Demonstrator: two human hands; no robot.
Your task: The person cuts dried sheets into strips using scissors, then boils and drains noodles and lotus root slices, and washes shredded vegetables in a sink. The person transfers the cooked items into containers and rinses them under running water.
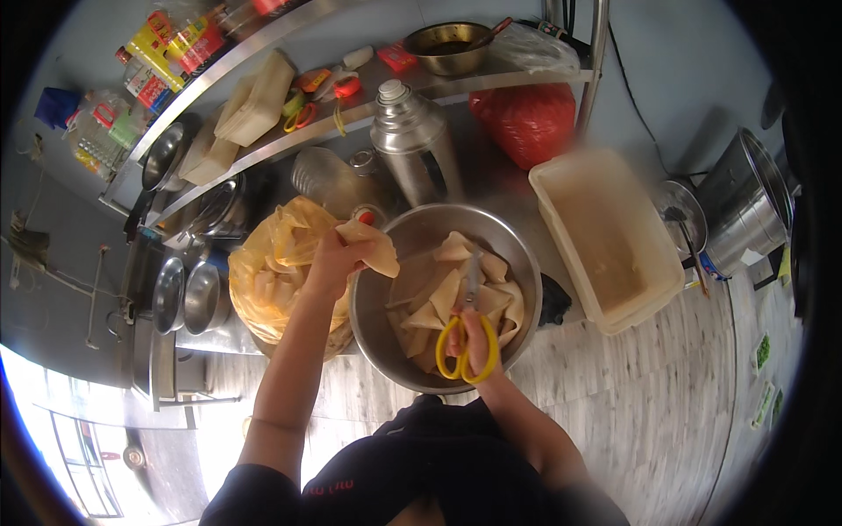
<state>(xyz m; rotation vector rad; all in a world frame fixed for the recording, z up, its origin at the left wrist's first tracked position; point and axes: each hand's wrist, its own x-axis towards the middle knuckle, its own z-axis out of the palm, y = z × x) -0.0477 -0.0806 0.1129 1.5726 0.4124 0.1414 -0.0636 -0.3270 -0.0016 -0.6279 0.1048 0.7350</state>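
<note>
My left hand [334, 260] holds a pale, flat, skin-like piece of food [370, 248] between thumb and fingers, above the gap between a yellow plastic bag and a large steel bowl. Inside the open yellow bag [253, 309] lie more pale pieces. With my right hand [475, 345] I grip scissors with yellow handles [490, 358], their blades pointing away from me over the steel bowl [365, 329]. Several similar pale pieces [444, 299] lie folded and overlapping in that bowl. Whether the blades are apart is unclear.
Behind the bowl stands a steel vacuum flask [414, 148]. A whitish plastic tub [543, 197] is to the right, beneath a red plastic bag [526, 121]. The metal shelf [355, 118] holds containers and a brass-coloured bowl [454, 62]. Small steel bowls [207, 299] sit at the left.
</note>
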